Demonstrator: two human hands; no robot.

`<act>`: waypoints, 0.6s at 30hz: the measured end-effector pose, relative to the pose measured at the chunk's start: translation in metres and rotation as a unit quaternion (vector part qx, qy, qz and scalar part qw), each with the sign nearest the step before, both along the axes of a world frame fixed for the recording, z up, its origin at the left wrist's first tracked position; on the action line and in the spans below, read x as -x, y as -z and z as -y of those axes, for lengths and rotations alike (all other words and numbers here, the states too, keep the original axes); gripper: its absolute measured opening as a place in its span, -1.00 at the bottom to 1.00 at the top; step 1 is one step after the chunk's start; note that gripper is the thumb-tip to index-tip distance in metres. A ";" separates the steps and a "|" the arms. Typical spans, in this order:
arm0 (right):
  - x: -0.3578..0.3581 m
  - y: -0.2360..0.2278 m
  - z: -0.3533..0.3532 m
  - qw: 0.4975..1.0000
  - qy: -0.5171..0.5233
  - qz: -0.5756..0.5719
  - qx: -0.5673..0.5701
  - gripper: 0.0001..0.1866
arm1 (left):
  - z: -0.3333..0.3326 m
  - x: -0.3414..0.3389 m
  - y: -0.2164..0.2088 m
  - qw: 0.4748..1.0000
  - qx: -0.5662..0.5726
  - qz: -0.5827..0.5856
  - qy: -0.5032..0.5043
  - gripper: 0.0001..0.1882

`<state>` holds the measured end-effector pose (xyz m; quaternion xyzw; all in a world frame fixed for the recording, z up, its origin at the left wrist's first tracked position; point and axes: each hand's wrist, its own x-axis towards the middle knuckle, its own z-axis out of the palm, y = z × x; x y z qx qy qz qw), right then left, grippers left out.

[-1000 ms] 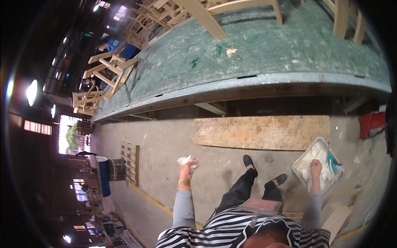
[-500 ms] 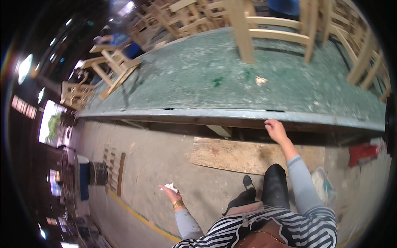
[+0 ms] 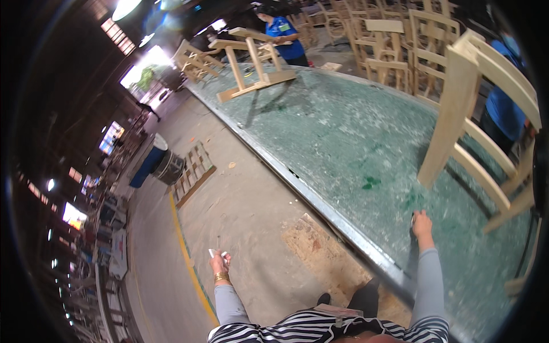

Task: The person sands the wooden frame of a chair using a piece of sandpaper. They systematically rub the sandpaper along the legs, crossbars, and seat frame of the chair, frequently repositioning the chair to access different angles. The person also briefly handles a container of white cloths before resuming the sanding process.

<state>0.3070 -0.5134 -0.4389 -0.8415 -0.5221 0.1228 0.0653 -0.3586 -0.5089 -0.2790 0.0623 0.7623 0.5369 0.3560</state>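
Observation:
My left hand (image 3: 219, 263) is out over the floor at my left, its fingers closed round a small white crumpled piece (image 3: 225, 255), paper or cloth. I cannot tell which. Over the green tabletop (image 3: 337, 137) reaches my right hand (image 3: 422, 224), with fingers curled downward close to the surface. What is under or between those fingers is hidden; a dark patch shows at their left side. Just beyond that hand stands a pale wooden chair (image 3: 449, 117) on the table. Dark green stains (image 3: 372, 182) mark the tabletop near it.
Another wooden chair (image 3: 257, 71) lies tipped at the table's far end, beside a person in blue (image 3: 284, 39). A second blue-clad person (image 3: 503, 111) is behind the near chair. A metal edge (image 3: 269, 159) borders the table. A pallet (image 3: 194, 174) and drum (image 3: 170, 167) stand on the floor.
My view has turned leftward along the table. My right hand has gone from the table's edge to over its top, where a pale scrap lay. My left hand still holds the white piece.

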 end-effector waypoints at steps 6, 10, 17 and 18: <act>-0.016 -0.017 -0.024 0.994 -0.096 -0.043 0.011 -0.74 | 0.011 -0.039 -0.036 0.992 -0.125 0.026 -0.008 -0.81; -0.002 -0.043 -0.037 0.968 -0.049 -0.246 -0.004 -0.80 | 0.025 -0.041 -0.047 0.999 -0.018 -0.026 -0.011 -0.69; 0.064 -0.118 -0.088 0.876 -0.068 -0.468 -0.093 -0.80 | 0.034 -0.038 -0.047 0.969 -0.147 0.132 -0.151 -0.44; 0.075 -0.131 -0.098 0.875 -0.037 -0.477 -0.077 -0.80 | 0.031 -0.037 -0.043 0.964 -0.174 0.148 -0.134 -0.48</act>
